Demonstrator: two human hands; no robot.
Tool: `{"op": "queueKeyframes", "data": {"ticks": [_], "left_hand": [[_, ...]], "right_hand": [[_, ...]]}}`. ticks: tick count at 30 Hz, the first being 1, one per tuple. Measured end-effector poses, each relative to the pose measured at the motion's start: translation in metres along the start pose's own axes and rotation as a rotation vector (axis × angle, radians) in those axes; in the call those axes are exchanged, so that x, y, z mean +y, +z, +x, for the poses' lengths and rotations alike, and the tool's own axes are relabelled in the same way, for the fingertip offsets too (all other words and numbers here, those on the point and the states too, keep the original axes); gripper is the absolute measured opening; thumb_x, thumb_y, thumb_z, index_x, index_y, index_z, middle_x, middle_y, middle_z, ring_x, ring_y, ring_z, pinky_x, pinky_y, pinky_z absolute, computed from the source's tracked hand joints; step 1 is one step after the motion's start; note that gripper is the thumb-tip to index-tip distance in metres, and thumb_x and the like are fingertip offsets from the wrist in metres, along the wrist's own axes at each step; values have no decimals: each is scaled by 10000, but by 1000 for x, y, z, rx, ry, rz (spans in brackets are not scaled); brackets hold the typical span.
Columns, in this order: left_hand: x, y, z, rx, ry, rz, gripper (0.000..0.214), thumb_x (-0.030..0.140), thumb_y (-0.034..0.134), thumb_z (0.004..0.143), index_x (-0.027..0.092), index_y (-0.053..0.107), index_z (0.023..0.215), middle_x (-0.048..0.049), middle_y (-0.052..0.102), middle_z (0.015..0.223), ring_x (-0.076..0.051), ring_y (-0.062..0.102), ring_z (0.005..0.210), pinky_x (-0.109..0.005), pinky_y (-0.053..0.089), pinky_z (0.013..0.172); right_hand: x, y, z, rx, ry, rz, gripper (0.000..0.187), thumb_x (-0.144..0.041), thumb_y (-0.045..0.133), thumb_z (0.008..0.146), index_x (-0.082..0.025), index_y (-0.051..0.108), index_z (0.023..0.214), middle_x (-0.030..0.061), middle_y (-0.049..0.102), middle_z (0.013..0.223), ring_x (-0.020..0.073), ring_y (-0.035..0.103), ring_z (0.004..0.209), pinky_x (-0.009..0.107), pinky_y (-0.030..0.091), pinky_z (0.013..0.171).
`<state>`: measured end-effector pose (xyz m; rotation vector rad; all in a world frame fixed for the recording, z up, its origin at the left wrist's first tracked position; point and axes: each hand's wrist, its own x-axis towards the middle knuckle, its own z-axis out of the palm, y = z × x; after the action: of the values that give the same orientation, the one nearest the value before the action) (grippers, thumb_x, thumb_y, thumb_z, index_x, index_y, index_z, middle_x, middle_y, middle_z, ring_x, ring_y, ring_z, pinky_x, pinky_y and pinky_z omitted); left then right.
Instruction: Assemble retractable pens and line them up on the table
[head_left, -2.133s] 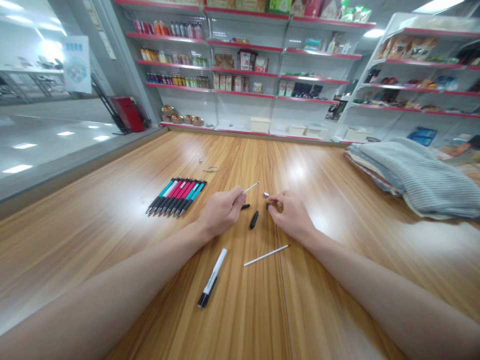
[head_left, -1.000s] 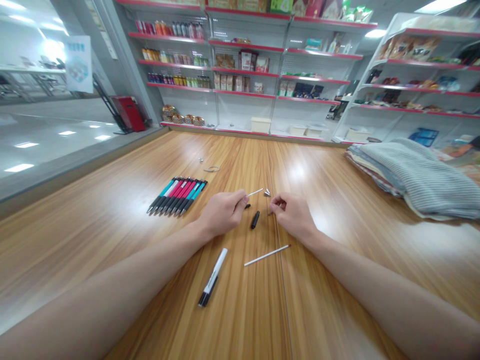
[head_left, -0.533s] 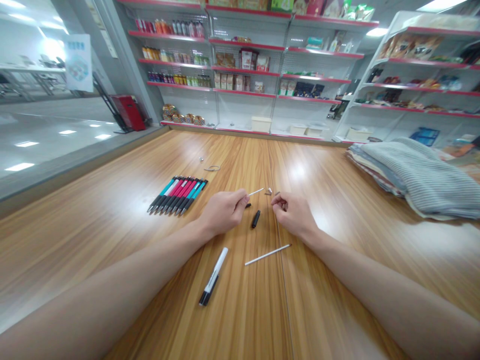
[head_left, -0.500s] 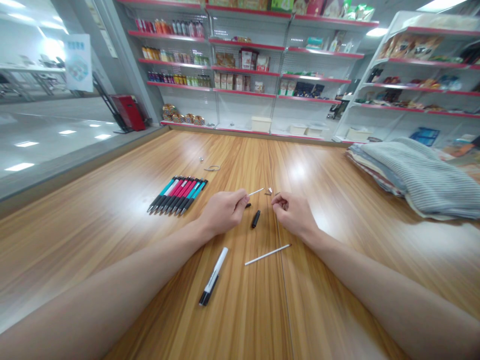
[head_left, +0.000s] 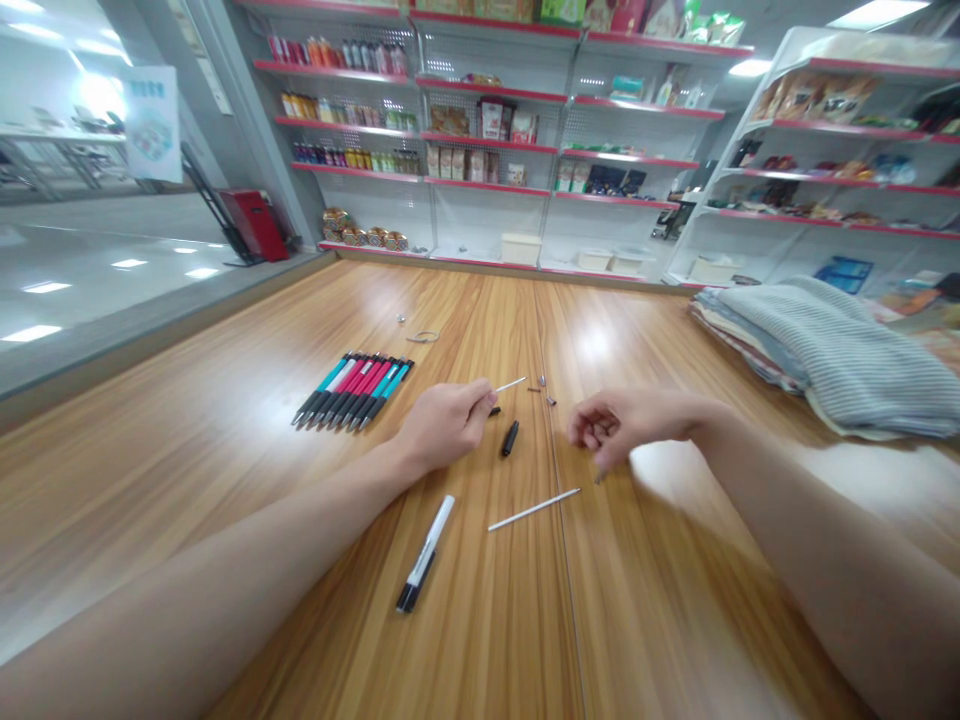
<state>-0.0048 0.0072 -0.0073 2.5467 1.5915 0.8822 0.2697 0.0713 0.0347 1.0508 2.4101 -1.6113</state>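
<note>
My left hand (head_left: 446,425) rests on the wooden table (head_left: 225,450), closed round a thin white refill (head_left: 511,384) whose tip pokes out to the right. My right hand (head_left: 611,425) hovers just above the table with loosely curled fingers, and I see nothing in them. Its index finger points down near the end of a second white refill (head_left: 534,509) lying on the table. Small metal pen parts (head_left: 546,392) lie between my hands. A black pen section (head_left: 510,438) and a small black piece (head_left: 493,410) lie by my left hand. A white and black pen barrel (head_left: 426,553) lies nearer me.
A row of several teal and red pens (head_left: 354,391) lies to the left of my hands. A thin ring (head_left: 424,337) and a tiny metal bit (head_left: 401,319) lie farther back. Folded cloths (head_left: 817,345) are stacked at the right. Shop shelves (head_left: 487,150) stand beyond the table.
My right hand left the small metal parts on the table, lifted, and swung right and nearer me, toward the loose refill. My left hand stayed put with its refill.
</note>
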Motion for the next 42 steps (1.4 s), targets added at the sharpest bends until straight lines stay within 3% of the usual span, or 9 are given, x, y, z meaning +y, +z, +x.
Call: {"op": "queueKeyframes", "data": {"ticks": [2,7,15,19,22,25,34,42], "left_hand": [[0,0,0,-3,-3,-6,287,317,339,955,200,466,726,-7,543,622,-145,521,591,-258,292,566],[1,-1,0,2,-6,-6,288,315,345,952,200,485,727,-9,558,624,-146,526,589,-259,287,559],[-1,2,-1,2,5,-2,287,317,341,953,202,487,735,-11,565,633,-148,533,593,-257,305,567],[-1,2,-1,0,20,21,286,322,348,953,203,500,741,-16,589,652,-152,549,612,-259,315,575],[-1,2,-1,-24,47,61,285,325,347,952,206,522,762,-25,620,681,-160,575,638,-264,326,580],[-3,2,-1,-62,88,124,281,332,349,950,209,538,782,-39,650,721,-175,603,679,-274,343,596],[-6,3,-2,-129,125,197,277,344,356,950,224,593,875,-51,690,796,-198,641,736,-285,364,612],[-5,2,-1,-134,144,214,283,338,358,948,219,593,844,-48,685,767,-194,635,709,-287,352,600]], "right_hand": [[-3,0,-10,-78,13,-94,417,-271,834,512,-162,684,886,-27,604,671,108,548,583,207,421,525],[-3,13,-4,72,142,-396,312,-183,826,473,-200,645,727,-61,579,574,85,485,460,206,312,429],[3,13,5,92,59,-331,124,-294,725,649,-180,676,659,-10,630,579,118,537,509,217,326,455],[4,27,19,274,-109,-389,99,-264,640,740,-182,648,684,-20,602,595,108,517,543,214,344,497],[9,44,34,616,-244,-325,112,-286,583,809,-180,618,797,-27,568,631,90,468,521,211,335,504],[11,55,42,777,-324,-250,150,-328,528,870,-185,570,879,-3,608,735,79,451,488,220,331,487],[5,58,38,950,-407,-434,152,-315,532,889,-188,610,861,21,639,757,112,515,576,243,398,574],[7,58,39,933,-439,-505,125,-279,525,900,-195,614,870,26,655,818,129,564,671,248,417,629]]}}
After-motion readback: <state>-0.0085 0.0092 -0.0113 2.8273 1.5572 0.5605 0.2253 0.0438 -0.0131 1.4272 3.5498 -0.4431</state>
